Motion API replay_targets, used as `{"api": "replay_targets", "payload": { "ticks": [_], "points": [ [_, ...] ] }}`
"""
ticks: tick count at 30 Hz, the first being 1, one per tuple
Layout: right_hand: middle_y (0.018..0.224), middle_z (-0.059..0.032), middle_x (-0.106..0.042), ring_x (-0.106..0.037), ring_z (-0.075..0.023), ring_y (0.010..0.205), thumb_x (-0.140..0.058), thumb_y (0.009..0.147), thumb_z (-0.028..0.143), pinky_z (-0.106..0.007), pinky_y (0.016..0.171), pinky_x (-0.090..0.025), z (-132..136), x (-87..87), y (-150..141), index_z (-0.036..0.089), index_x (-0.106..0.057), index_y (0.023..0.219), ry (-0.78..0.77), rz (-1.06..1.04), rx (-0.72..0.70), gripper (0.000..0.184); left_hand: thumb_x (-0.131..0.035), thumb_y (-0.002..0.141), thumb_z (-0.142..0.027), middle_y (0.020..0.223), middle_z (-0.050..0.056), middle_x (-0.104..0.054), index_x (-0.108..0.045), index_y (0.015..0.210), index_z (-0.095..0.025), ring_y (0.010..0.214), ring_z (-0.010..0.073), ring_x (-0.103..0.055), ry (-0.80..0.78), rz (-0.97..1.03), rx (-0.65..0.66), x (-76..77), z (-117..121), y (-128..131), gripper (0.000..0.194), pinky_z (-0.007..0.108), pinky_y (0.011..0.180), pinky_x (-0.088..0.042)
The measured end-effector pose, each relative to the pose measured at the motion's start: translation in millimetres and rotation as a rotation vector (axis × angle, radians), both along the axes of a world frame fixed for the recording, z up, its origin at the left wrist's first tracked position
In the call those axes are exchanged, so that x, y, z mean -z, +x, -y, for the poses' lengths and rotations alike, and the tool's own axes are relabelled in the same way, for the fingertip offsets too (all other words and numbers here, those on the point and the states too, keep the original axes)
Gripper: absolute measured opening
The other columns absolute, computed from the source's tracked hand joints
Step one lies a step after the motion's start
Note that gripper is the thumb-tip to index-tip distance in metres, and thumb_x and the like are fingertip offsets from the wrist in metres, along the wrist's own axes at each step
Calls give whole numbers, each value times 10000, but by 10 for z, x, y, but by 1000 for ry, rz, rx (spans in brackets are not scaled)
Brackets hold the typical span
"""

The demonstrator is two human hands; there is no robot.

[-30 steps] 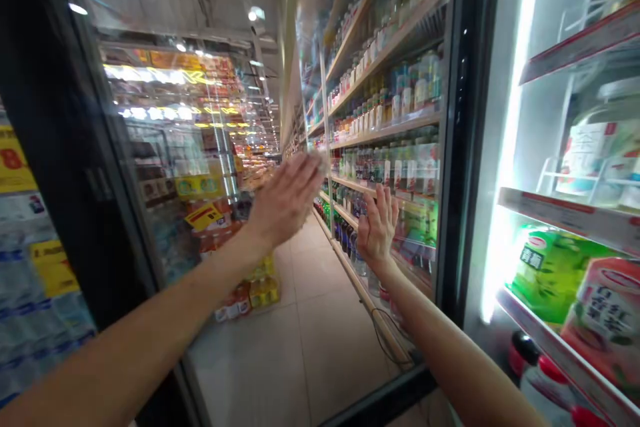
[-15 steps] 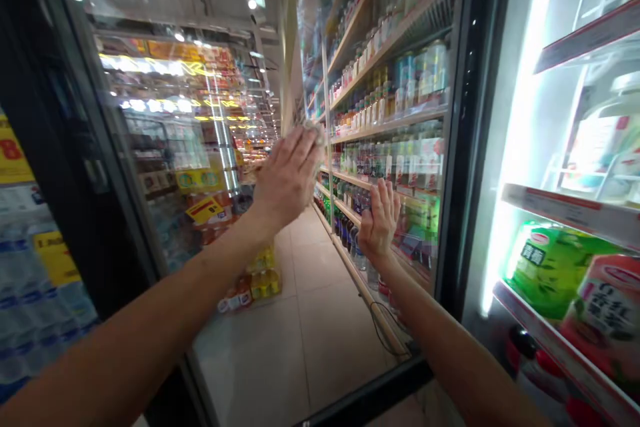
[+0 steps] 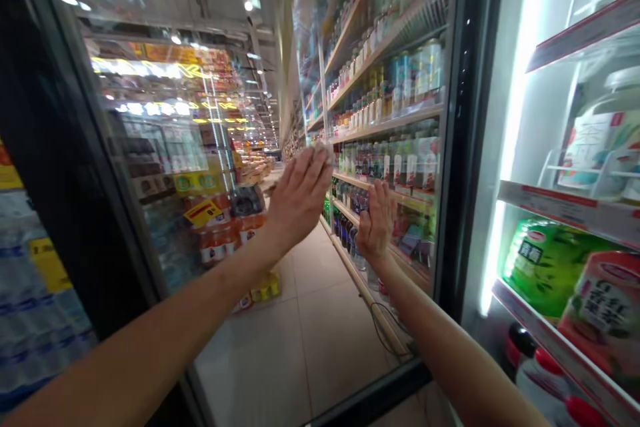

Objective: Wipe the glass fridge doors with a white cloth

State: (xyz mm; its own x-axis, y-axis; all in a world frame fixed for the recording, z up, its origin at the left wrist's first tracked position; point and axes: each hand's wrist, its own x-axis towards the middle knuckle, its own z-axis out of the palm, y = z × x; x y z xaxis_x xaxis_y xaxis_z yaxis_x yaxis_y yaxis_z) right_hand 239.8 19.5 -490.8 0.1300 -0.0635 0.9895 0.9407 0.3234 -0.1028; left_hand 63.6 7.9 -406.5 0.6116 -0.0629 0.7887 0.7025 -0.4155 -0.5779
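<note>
Before me stands a glass door (image 3: pixel 250 360) in a black frame. My left hand (image 3: pixel 300 197) lies flat near the middle of the pane, its fingers together and pointing up to the right. A pale wiping cloth (image 3: pixel 327 153) shows at the fingertips, pressed under the hand; most of it is hidden. Lower and to the right, my right hand (image 3: pixel 376 220) is held with its fingers stretched up at the glass, and nothing shows in it. Whether its whole palm touches the pane I cannot tell.
At right is a lit fridge with shelves (image 3: pixel 555 203), a green drink pack (image 3: pixel 545 267), a pink one (image 3: pixel 605 320) and a large bottle (image 3: pixel 600 133). Through the glass show drink shelves (image 3: pixel 390 127), a tiled floor (image 3: pixel 320 320) and stacked drinks (image 3: pixel 220 240). Bottled water (image 3: pixel 40 320) stands left.
My left hand, with the cloth, has slid a little right and down over the glass. The right hand stays in nearly the same place. The view has shifted slightly.
</note>
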Motion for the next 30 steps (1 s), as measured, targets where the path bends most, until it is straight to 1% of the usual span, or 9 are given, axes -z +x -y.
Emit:
{"api": "replay_targets", "payload": {
  "ticks": [5, 7, 10, 12, 18, 21, 25, 27, 30],
  "points": [
    [1427, -95, -379, -262, -217, 1365, -293, 869, 218, -478, 1105, -209, 14, 2, 7, 193, -272, 1400, -5, 6, -22, 532, -399, 870, -183, 1401, 81, -393, -440, 1288, -117, 1327, 225, -293, -2, -475, 90, 458, 26, 35, 426, 371, 1101, -264],
    [1422, -97, -386, -263, -216, 1365, -286, 871, 223, -477, 1102, -214, 16, 4, 5, 196, -274, 1399, -8, 2, -22, 529, -391, 876, -178, 1406, 75, -387, -428, 1299, -128, 1326, 215, -297, -4, -458, 81, 345, 17, 35, 427, 366, 1102, -261],
    [1410, -101, -403, -264, -215, 1364, -268, 877, 239, -479, 1096, -224, 12, 8, 3, 198, -278, 1397, -10, -10, -16, 522, -380, 887, -178, 1428, 104, -341, -376, 1334, -114, 1353, 242, -232, -21, -154, 22, -57, 3, 66, 452, 411, 1109, -236],
    [1408, -106, -404, -263, -217, 1365, -252, 879, 252, -483, 1095, -221, 7, 12, 6, 193, -279, 1396, -9, -10, -16, 522, -370, 890, -174, 1432, 113, -331, -373, 1334, -100, 1357, 261, -213, -19, -32, 7, -181, 5, 102, 450, 430, 1112, -224],
    [1420, -107, -384, -245, -220, 1371, -233, 873, 285, -481, 1095, -218, 8, 31, 35, 189, -246, 1406, -31, 18, -29, 541, -401, 867, -173, 1402, 91, -388, -432, 1291, -98, 1328, 239, -291, -42, -442, 64, 428, 42, 70, 432, 381, 1100, -267],
    [1426, -110, -376, -249, -230, 1369, -237, 870, 302, -492, 1094, -215, 14, 32, 41, 180, -260, 1400, -25, 30, -52, 544, -402, 867, -173, 1392, 80, -406, -430, 1295, -117, 1319, 210, -312, -35, -535, 102, 346, 22, 8, 432, 361, 1092, -278],
    [1421, -116, -381, -253, -239, 1367, -236, 870, 293, -502, 1095, -209, 12, 27, 39, 167, -290, 1388, 23, 31, -89, 536, -393, 880, -166, 1420, 108, -355, -383, 1326, -103, 1350, 249, -235, -11, -140, 17, -41, 9, 25, 451, 423, 1104, -237],
    [1422, -113, -380, -248, -236, 1369, -228, 870, 288, -498, 1096, -210, 10, 27, 41, 169, -284, 1391, 16, 28, -78, 537, -392, 879, -166, 1420, 104, -355, -392, 1321, -103, 1351, 261, -227, -17, -94, 2, 30, 27, 51, 446, 433, 1107, -227],
    [1424, -114, -376, -246, -237, 1370, -229, 865, 290, -500, 1092, -215, 11, 28, 48, 171, -272, 1395, -6, 35, -56, 545, -392, 872, -172, 1393, 85, -404, -441, 1287, -111, 1322, 237, -301, -50, -380, 56, 382, 63, 53, 423, 386, 1094, -265]
  ]
}}
